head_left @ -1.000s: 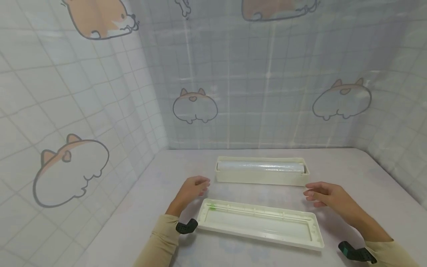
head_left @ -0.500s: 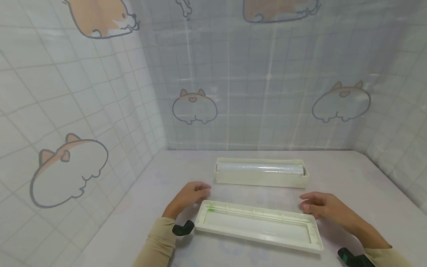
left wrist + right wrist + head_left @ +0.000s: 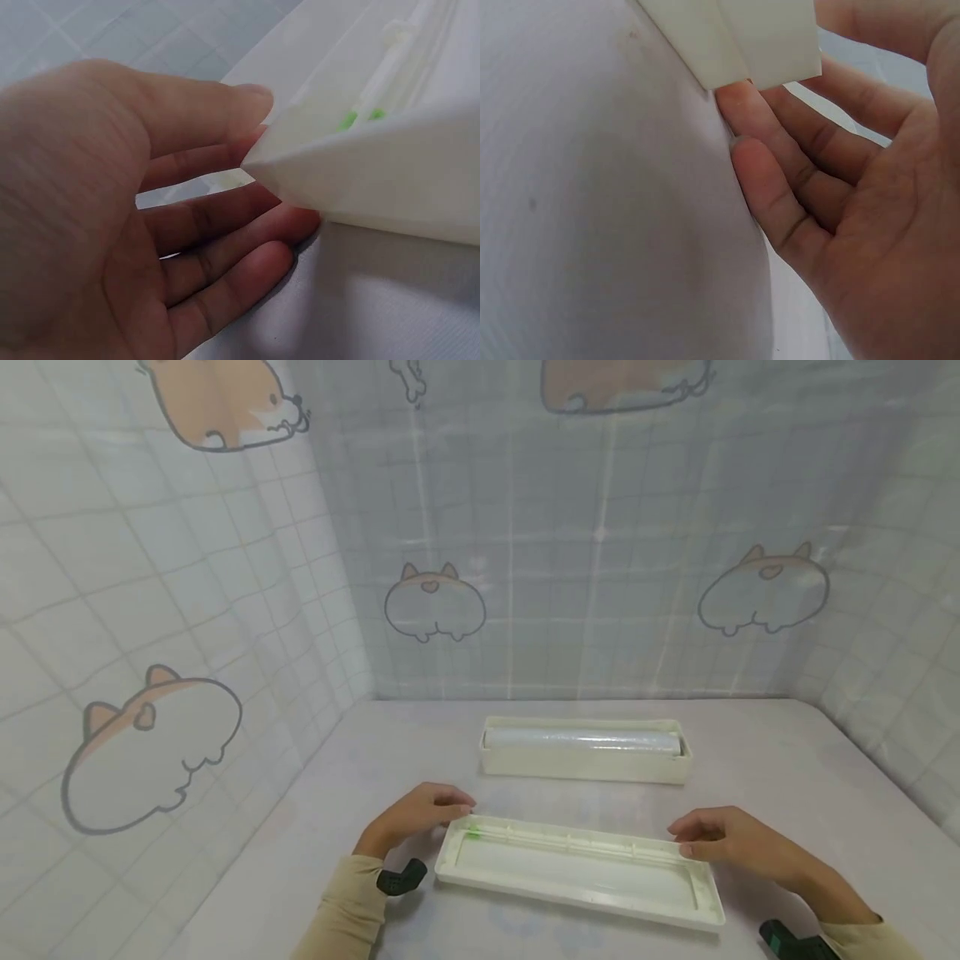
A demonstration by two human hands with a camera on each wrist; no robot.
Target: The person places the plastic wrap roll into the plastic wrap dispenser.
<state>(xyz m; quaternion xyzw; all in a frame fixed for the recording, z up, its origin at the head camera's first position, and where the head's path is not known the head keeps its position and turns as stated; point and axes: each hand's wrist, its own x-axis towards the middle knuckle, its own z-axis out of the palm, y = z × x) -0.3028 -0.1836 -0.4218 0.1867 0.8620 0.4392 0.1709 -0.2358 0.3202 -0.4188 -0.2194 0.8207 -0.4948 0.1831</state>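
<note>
A long off-white plastic lid (image 3: 577,906) lies inside-up on the table, with a small green piece (image 3: 472,834) near its far left corner. My left hand (image 3: 412,818) holds that corner, its thumb above and fingers beyond and below the rim in the left wrist view. At the lid's far right end, my right hand (image 3: 742,843) has its thumb at the edge and fingers behind it. Those fingertips (image 3: 754,169) reach under the lid's corner in the right wrist view. The lid hides part of both hands' contact.
Behind the lid stands a matching off-white box (image 3: 581,766), open on top, with a shiny roll of film (image 3: 585,741) lying in it. A pale cloth covers the table (image 3: 360,743). Curtains printed with corgis (image 3: 592,643) hang at the back and both sides.
Both hands have come down toward me from near the box to the lid's two far corners. Lid and box have kept their places on the table.
</note>
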